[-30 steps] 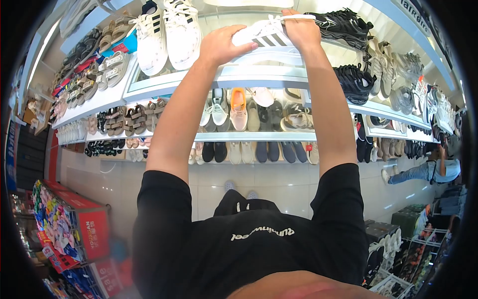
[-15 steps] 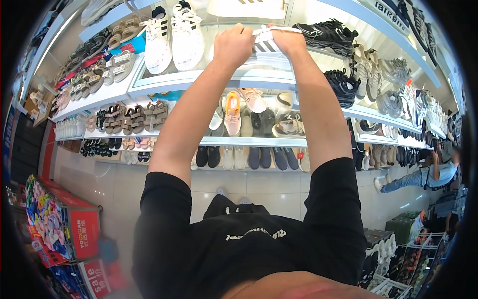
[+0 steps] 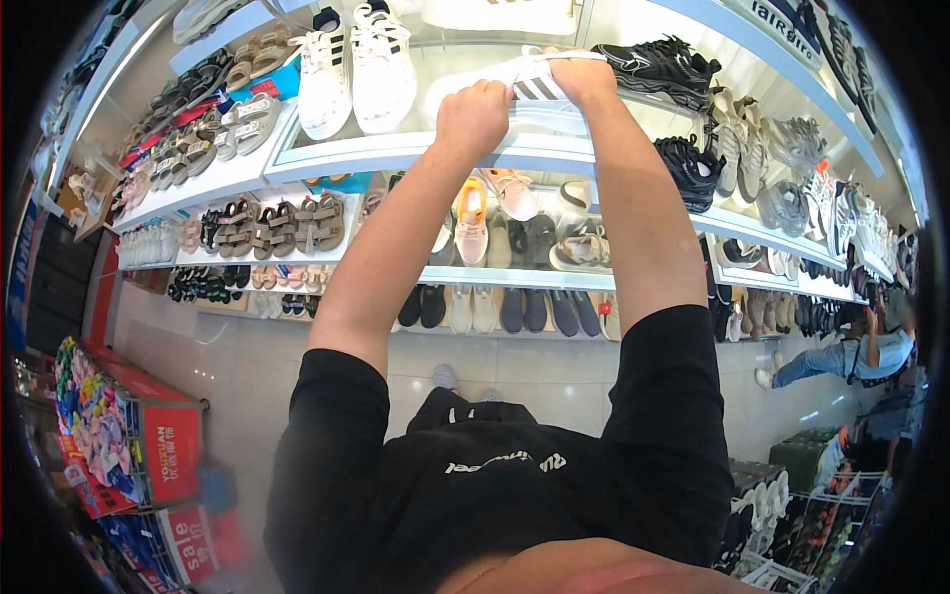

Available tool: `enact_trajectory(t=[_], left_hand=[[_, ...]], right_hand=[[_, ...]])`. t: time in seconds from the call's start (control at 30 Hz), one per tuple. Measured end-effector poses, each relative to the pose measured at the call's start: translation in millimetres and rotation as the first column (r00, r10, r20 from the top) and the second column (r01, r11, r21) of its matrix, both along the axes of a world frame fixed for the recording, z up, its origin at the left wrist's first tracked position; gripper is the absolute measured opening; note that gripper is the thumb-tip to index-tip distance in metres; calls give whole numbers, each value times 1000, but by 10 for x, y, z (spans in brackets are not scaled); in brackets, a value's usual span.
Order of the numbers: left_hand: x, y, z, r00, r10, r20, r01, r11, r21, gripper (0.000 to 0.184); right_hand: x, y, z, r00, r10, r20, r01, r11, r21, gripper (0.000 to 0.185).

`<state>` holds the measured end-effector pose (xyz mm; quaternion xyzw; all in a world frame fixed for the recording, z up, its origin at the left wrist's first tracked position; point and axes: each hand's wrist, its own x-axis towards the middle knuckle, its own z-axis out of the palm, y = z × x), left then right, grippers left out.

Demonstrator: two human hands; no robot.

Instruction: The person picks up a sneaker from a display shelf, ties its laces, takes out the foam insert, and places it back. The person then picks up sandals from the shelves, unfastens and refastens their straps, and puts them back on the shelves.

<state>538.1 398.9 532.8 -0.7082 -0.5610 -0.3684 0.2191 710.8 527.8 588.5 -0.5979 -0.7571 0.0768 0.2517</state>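
Observation:
A white sneaker (image 3: 534, 87) with dark side stripes lies sideways at the glass top shelf, its toe toward the left. My right hand (image 3: 582, 77) is closed around its heel and collar end. At its near side, my left hand (image 3: 473, 121) is closed, fingertips pinched against the shoe's edge by the stripes; exactly what they pinch is hidden. Left of my hands stands a pair of white sneakers with black stripes (image 3: 384, 79). Black sneakers (image 3: 658, 71) sit just beyond my right hand.
Lower shelves hold a peach shoe with orange lining (image 3: 472, 223) and several slip-ons (image 3: 524, 311). Sandals (image 3: 247, 124) line the left shelf. A red sale bin (image 3: 170, 450) stands lower left. A person in a light blue top (image 3: 881, 351) is at the far right.
My left hand has moved down and toward me from the top of the sneaker to its near side, uncovering the toe. My right hand stays at the heel end.

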Motion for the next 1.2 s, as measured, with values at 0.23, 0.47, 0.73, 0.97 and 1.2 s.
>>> enact_trajectory(t=[0.23,0.47,0.73,0.97,1.2], left_hand=[[114,6,-176,996,-19,91,-2,974,227,23],[96,3,-207,983,-69,172,36,981,189,22],[70,-27,-204,974,-104,203,59,975,216,21],[52,-35,-207,967,-118,226,74,978,196,23],[47,-39,-221,945,-143,293,99,982,158,25]], right_hand=[[1,-132,71,1000,-21,-11,21,1000,-6,66],[-4,-48,7,1000,-19,13,18,995,103,60],[11,19,-7,997,-74,-27,75,997,32,62],[2,-42,5,997,-77,-12,78,995,68,58],[-2,-48,20,996,-88,9,88,995,55,60]])
